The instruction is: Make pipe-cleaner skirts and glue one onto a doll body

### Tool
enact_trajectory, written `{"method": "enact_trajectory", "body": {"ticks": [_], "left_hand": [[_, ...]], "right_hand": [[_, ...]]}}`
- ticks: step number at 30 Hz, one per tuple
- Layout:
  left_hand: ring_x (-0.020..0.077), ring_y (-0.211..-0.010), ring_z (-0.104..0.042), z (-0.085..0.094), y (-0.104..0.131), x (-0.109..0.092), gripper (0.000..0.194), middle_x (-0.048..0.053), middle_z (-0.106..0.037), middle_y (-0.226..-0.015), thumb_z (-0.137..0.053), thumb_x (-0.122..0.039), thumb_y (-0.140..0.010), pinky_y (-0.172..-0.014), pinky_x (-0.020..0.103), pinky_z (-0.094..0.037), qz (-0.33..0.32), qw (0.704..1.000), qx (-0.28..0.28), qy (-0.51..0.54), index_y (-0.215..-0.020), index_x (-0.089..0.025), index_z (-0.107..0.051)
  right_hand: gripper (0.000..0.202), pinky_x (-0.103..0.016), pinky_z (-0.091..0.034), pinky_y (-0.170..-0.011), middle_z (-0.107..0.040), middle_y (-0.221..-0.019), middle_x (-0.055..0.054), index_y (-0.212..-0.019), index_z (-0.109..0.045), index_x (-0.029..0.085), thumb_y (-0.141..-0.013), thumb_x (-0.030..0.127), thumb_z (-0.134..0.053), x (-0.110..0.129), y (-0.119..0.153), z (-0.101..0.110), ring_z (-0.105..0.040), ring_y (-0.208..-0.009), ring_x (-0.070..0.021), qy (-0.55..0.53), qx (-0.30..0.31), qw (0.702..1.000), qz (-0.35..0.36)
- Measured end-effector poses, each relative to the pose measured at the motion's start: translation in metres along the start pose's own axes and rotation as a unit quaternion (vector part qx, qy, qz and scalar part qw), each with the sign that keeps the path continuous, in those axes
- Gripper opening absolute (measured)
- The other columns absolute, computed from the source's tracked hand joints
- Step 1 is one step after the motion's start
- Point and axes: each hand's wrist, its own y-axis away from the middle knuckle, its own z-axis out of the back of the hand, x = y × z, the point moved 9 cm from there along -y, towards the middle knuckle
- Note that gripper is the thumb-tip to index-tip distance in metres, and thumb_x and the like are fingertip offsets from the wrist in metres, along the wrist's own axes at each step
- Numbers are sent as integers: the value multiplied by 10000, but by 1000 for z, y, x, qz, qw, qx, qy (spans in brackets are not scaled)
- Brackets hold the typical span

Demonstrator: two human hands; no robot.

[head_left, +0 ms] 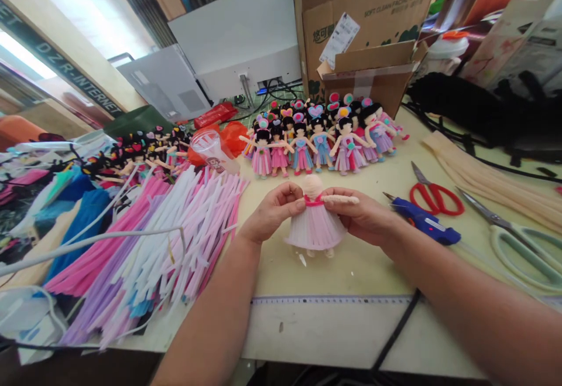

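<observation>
Between my hands a small pipe-cleaner doll (317,225) stands upright over the table, with a bare cream head, a pink band at the chest and a pale pink and white skirt. My left hand (281,207) pinches it at the chest on the left, thumb and fingers together. On the other side, my right hand (357,210) grips it by the band and the outstretched cream arm. The doll's left-side arm is hidden by my left fingers. Its two short feet show below the skirt hem.
Several finished dolls (302,146) stand in rows behind. Left lie bundles of pipe cleaners (175,228) beside a plastic cup (213,149). Right are a blue glue gun (424,222), red-handled scissors (434,198) and green-handled scissors (522,245). A ruler strip (329,300) runs along the front.
</observation>
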Motion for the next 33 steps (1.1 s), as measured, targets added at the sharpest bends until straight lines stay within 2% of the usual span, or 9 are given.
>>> {"method": "enact_trajectory", "body": {"ticks": [9, 15, 18, 21, 24, 29, 33], "left_hand": [[83, -631, -444, 1, 0, -2, 338, -37, -516, -682, -777, -358, -657, -596, 227, -315, -4, 1000, -27, 4, -742, -165, -514], [101, -675, -480, 4, -2, 0, 349, -25, -539, -725, -778, -386, -633, -633, 241, -351, 0, 999, -46, -7, -741, -163, -533], [107, -700, -479, 16, -1, -6, 347, -31, -533, -763, -788, -361, -613, -654, 247, -363, -21, 991, -112, -67, -769, -177, -538], [98, -651, -429, 26, 5, -21, 316, -52, -483, -684, -798, -318, -597, -639, 241, -349, -68, 964, -195, -170, -672, -178, -525], [118, -640, -458, 21, 10, -31, 209, -26, -533, -655, -761, -297, -647, -634, 259, -363, -99, 946, -210, -227, -621, -179, -590], [179, -739, -573, 10, 14, -37, 51, 25, -665, -746, -675, -239, -736, -729, 306, -420, -129, 932, -219, -257, -708, -209, -707], [208, -829, -613, 3, 10, -22, 149, 47, -716, -850, -630, -289, -784, -795, 331, -446, -77, 957, -193, -203, -836, -196, -734]], "right_hand": [[302, -242, -341, -570, -592, -670, 27, -756, -633, 168, -590, 320, -834, -1, 0, 2, -504, -604, -99, -13, -5, 1000, -10], [345, -247, -352, -561, -603, -675, 23, -765, -625, 170, -575, 359, -842, -4, -2, 2, -501, -580, -97, -12, -7, 1000, -11], [372, -240, -350, -556, -605, -680, 24, -751, -615, 168, -552, 374, -853, -4, -2, 4, -495, -569, -88, -10, -23, 1000, -4], [379, -242, -342, -550, -607, -692, 21, -733, -610, 172, -537, 386, -853, 0, -2, 7, -490, -570, -91, -5, -50, 999, 13], [382, -245, -327, -532, -588, -656, 25, -701, -604, 178, -515, 401, -852, 2, -2, 10, -473, -552, -94, 7, -77, 997, 24], [352, -259, -368, -549, -609, -643, 19, -683, -616, 184, -496, 381, -842, 5, -3, 13, -488, -550, -97, 17, -112, 992, 59], [293, -297, -434, -622, -627, -650, 14, -661, -613, 189, -531, 362, -811, 13, -1, 11, -539, -596, -118, 44, -129, 985, 108]]}}
